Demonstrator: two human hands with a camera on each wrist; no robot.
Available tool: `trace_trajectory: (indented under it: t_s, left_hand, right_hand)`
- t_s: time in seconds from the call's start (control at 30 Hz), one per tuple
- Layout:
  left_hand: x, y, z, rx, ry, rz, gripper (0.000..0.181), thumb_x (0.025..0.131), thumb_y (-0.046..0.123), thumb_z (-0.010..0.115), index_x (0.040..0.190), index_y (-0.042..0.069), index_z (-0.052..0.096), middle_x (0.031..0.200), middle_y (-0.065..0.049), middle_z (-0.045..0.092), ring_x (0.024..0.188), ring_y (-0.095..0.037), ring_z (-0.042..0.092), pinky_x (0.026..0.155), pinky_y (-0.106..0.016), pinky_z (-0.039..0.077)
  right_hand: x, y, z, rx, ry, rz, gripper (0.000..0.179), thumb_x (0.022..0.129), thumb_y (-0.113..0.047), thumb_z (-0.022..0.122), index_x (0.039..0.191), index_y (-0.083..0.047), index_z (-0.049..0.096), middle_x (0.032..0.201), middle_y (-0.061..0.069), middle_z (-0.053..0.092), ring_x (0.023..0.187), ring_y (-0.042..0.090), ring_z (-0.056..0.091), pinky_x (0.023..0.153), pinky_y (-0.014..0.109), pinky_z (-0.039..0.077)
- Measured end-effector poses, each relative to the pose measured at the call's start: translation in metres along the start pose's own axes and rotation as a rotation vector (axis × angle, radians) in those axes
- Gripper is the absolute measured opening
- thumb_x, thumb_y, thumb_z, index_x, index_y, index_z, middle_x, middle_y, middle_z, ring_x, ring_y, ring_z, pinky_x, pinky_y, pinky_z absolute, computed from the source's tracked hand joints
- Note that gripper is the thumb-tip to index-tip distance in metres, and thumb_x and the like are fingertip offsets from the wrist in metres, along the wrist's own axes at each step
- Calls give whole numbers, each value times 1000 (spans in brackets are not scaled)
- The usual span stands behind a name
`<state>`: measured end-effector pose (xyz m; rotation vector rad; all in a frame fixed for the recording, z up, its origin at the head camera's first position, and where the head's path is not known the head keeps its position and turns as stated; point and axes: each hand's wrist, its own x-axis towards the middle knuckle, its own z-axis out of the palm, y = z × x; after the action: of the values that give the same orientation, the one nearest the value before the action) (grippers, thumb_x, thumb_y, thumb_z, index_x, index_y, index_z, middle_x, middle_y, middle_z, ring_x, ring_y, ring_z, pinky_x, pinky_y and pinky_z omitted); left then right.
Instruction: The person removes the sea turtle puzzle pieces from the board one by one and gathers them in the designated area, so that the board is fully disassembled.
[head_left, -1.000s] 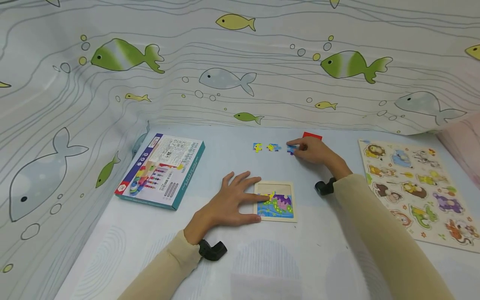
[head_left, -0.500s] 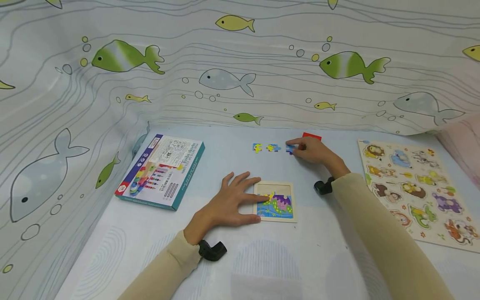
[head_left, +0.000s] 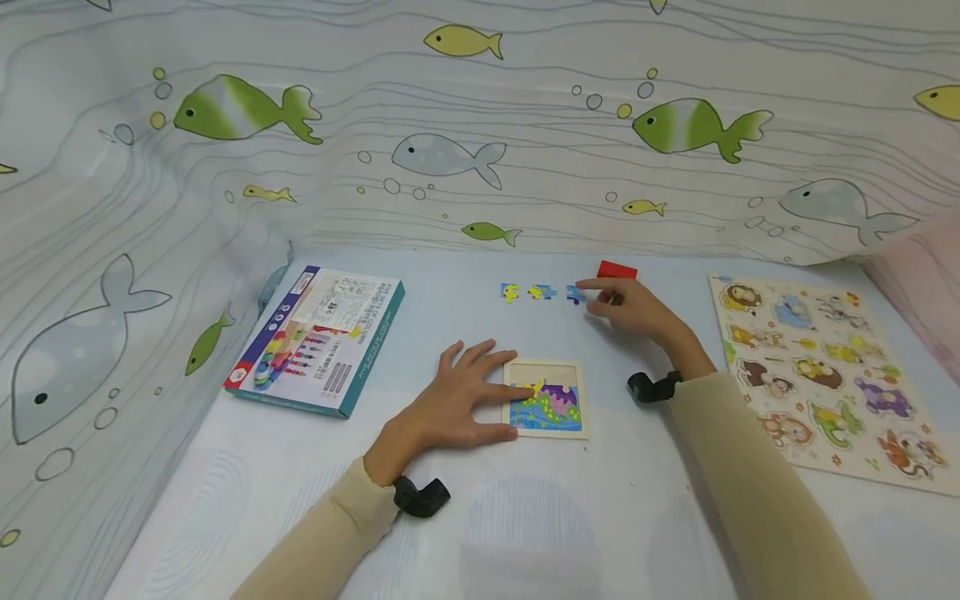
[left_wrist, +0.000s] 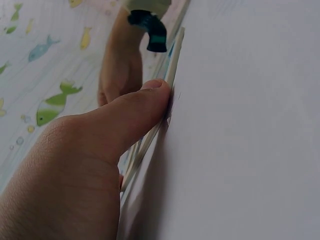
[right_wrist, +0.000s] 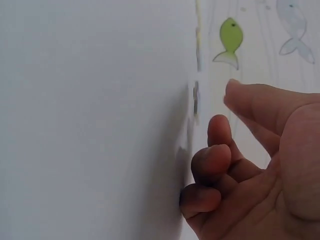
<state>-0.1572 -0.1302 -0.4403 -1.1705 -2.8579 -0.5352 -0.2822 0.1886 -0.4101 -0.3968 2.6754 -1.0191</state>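
Observation:
My left hand (head_left: 461,408) lies with fingers spread over the left side of a small wooden puzzle tray (head_left: 584,392). Its index finger reaches onto the fitted pieces (head_left: 562,407), blue, purple and yellow-green; the tray's upper part shows bare wood. In the left wrist view the thumb (left_wrist: 145,102) touches the tray's edge (left_wrist: 175,60). Beyond the tray, three loose jigsaw pieces lie in a row: a left one (head_left: 510,292), a middle one (head_left: 541,292) and a right one (head_left: 574,294). Beside the right piece is my right hand (head_left: 633,310), thumb and index finger apart, holding nothing.
A toy box (head_left: 315,342) lies at the left. On the right is a large wooden board with animal pictures (head_left: 828,379). Something flat and red (head_left: 617,270) sits behind my right hand. A fish-patterned curtain (head_left: 345,200) rises at the back of the table.
My right hand has let go of the right jigsaw piece and drawn slightly back to the right, its thumb and index finger opening. The left hand stays on the tray.

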Motion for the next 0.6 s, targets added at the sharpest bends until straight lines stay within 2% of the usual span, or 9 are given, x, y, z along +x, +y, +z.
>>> trace_trajectory:
  t_s: [0.33, 0.47, 0.6]
  left_hand:
    - [1, -1, 0, -25, 12, -8, 52, 88, 64, 64, 136, 42, 65, 163, -4, 41, 155, -38, 24, 118, -71, 11]
    - [1, -1, 1, -29, 3, -3, 53, 89, 64, 63, 137, 42, 64, 163, -4, 40, 156, -36, 24, 118, -71, 10]
    - [2, 0, 1, -37, 9, 15, 53, 89, 62, 64, 137, 40, 64, 164, -4, 39, 156, -34, 24, 119, -71, 9]
  right_hand:
    - [-35, -9, 19, 49, -84, -130, 23, 95, -22, 72, 117, -17, 76, 90, 3, 62, 79, 21, 52, 67, 24, 42]
    - [-48, -18, 27, 85, -124, -191, 22, 90, -24, 79, 111, -17, 79, 89, -1, 70, 80, 19, 55, 69, 23, 44]
    - [-58, -28, 34, 92, -154, -249, 25, 86, -22, 83, 109, -15, 80, 86, -3, 71, 79, 19, 56, 70, 23, 46]
